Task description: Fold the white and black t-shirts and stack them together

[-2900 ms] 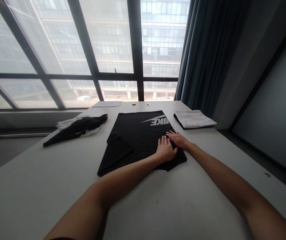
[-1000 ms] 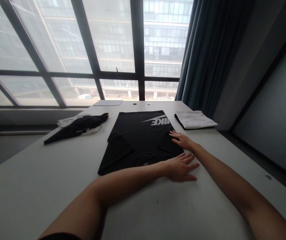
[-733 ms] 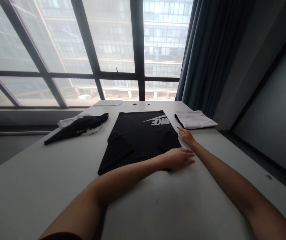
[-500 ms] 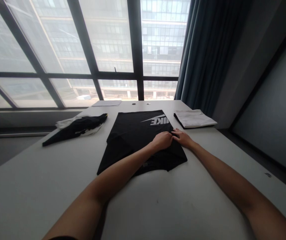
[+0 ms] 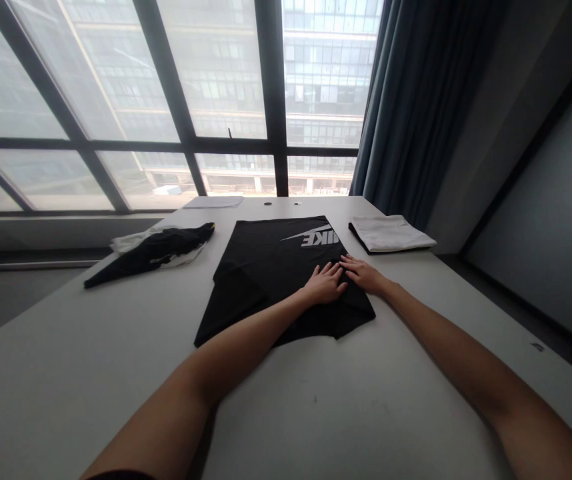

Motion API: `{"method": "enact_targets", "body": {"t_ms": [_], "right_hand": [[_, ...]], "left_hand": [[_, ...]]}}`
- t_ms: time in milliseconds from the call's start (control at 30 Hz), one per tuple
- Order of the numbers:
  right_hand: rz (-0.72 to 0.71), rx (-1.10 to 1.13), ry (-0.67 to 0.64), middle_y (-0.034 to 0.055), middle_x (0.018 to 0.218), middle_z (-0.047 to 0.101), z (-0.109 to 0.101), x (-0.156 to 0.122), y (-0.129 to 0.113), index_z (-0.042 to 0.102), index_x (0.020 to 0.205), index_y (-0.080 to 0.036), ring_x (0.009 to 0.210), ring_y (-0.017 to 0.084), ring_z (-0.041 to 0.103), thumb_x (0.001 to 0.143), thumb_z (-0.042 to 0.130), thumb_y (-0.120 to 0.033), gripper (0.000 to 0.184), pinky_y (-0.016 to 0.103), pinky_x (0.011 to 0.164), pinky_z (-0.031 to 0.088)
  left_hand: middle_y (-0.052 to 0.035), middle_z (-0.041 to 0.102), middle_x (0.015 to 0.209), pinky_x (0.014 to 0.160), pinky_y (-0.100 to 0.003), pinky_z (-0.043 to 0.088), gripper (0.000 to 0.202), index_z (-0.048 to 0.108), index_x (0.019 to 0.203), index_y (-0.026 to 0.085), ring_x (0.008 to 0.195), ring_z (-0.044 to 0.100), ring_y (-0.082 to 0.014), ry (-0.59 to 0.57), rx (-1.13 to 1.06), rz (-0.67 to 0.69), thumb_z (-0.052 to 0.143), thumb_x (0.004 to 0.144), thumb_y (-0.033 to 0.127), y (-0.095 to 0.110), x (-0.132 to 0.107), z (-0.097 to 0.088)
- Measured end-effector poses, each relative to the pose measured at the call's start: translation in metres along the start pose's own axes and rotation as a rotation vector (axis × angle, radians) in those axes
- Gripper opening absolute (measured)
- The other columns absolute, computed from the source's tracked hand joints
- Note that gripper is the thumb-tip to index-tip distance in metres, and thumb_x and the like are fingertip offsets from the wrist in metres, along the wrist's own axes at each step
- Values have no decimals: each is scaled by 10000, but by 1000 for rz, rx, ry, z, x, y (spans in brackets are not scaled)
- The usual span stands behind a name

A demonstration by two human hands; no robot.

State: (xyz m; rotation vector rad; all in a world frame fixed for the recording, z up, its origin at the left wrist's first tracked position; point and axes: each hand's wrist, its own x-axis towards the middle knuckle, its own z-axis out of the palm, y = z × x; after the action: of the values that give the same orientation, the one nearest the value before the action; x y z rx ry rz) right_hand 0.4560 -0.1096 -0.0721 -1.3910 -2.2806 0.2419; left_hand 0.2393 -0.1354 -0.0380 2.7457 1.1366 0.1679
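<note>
A black T-shirt (image 5: 261,267) with a white NIKE print lies partly folded on the white table, its print toward the far right side and upside down to me. My left hand (image 5: 325,283) rests flat on the shirt right of its middle, fingers spread. Along the shirt's right edge lies my right hand (image 5: 363,273), fingers outstretched, their tips on the cloth just beside the left fingertips. Neither hand grips the fabric. The near edge of the shirt is partly hidden behind my left forearm.
On the left of the table (image 5: 91,373) lies a crumpled heap of black and white clothing (image 5: 166,247). A folded white garment (image 5: 391,235) with a dark underside lies at the right. Papers (image 5: 213,202) lie at the far edge, before the windows. A blue curtain (image 5: 406,120) hangs behind.
My left hand has opened from a closed hold on the shirt near its right edge and now lies flat with fingers spread. My right hand has shifted slightly left.
</note>
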Motion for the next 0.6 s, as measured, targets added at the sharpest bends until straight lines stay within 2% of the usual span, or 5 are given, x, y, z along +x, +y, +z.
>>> {"method": "enact_targets", "body": {"t_ms": [100, 200, 333, 600], "right_hand": [[46, -51, -84, 55, 1623, 329, -1, 0, -3, 477, 1505, -277, 1523, 275, 229, 983, 432, -308, 525, 593, 1210, 203], [47, -62, -99, 41, 1642, 287, -2, -1, -4, 411, 1540, -311, 1533, 260, 191, 1004, 416, -360, 538, 594, 1208, 181], [46, -84, -102, 51, 1645, 284, -2, -2, -5, 393, 1550, -306, 1534, 264, 187, 1016, 398, -404, 543, 598, 1205, 171], [182, -141, -110, 77, 1657, 233, -1, 0, -12, 361, 1568, -275, 1537, 313, 156, 1015, 390, -439, 578, 651, 1190, 134]], "left_hand": [[-101, 179, 1674, 1218, -589, 128, 673, 232, 1600, 188, 1546, 131, -303, 0, -4, -7, 313, 1028, 534, 0, -1, -1], [-118, 170, 1673, 1221, -577, 124, 692, 233, 1599, 165, 1550, 118, -294, 11, 2, -21, 305, 1024, 544, 0, -1, 1], [-166, 154, 1667, 1226, -552, 116, 738, 262, 1584, 109, 1550, 113, -296, 20, 19, -60, 315, 1012, 572, -1, 1, 4], [-173, 153, 1666, 1225, -546, 119, 754, 274, 1579, 96, 1549, 119, -300, 12, 21, -61, 301, 1008, 588, -2, 1, 4]]}}
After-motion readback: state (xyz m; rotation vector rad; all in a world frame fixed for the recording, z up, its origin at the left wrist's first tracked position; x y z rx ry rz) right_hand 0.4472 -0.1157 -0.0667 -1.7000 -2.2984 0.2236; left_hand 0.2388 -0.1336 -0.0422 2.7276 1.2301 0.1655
